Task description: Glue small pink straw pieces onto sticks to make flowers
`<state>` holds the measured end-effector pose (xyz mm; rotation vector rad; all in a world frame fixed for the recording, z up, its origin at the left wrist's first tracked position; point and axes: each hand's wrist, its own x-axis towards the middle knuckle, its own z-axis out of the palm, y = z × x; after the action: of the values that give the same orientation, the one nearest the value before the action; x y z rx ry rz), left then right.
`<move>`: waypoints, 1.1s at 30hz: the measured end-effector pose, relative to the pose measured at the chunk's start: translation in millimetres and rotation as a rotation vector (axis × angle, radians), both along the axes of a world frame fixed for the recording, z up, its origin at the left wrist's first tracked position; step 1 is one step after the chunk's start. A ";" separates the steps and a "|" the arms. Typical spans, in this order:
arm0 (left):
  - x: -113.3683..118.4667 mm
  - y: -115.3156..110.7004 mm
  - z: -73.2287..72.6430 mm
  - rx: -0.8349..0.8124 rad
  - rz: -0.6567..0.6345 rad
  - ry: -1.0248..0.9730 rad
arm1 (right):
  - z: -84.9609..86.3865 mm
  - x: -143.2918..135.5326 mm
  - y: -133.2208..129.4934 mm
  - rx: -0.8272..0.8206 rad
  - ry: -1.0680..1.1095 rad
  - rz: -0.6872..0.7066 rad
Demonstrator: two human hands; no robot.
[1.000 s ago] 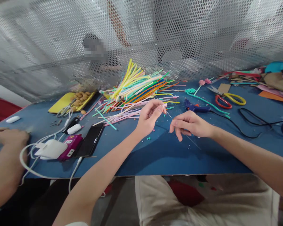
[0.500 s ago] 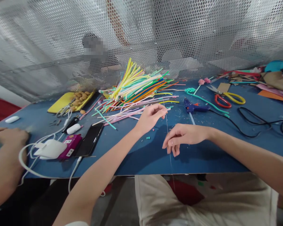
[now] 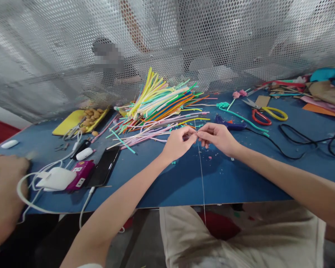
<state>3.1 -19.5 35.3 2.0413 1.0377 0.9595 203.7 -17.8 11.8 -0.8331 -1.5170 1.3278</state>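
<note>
Over the table's middle, my left hand (image 3: 181, 140) and my right hand (image 3: 219, 137) meet, fingertips touching. Both are closed in a pinch; whatever lies between the fingers is too small or hidden to name. A thin pale strand (image 3: 202, 178) runs from just above the fingertips down past the table edge; I cannot tell whether the fingers grip it. Behind my left hand lies a heap of coloured pipe cleaners (image 3: 167, 100), with pink ones (image 3: 139, 139) loose in front. A blue glue gun (image 3: 237, 126) rests just beyond my right hand, partly covered by it.
Red-and-yellow scissors (image 3: 262, 115), a black cable (image 3: 304, 139) and a turquoise pipe-cleaner stem (image 3: 247, 121) lie right. Leftward are a phone (image 3: 104, 167), purple power strip (image 3: 80, 176), white charger (image 3: 57, 178) and yellow tray (image 3: 65, 123). Another person's arm (image 3: 9, 186) rests far left. Perforated metal (image 3: 162, 29) stands behind.
My right hand has risen and moved forward from its loose, lower pose to meet my left fingertips. My left hand has barely moved; the pale piece earlier visible at its fingertips is now hidden.
</note>
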 end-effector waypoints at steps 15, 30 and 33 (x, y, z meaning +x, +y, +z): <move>-2.4 6.5 -13.7 0.083 0.059 0.188 | -10.6 -1.2 4.0 -0.256 0.087 -0.037; -1.5 8.6 -14.4 0.031 0.083 0.182 | -15.9 -6.7 2.6 -0.322 0.207 -0.006; -1.7 9.0 -11.3 -0.003 0.035 0.129 | -16.8 -5.3 3.6 -0.321 0.191 -0.023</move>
<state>1.5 -10.5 23.9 2.1114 1.1450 0.8526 198.4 -14.2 -5.0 -0.8901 -1.1600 1.6102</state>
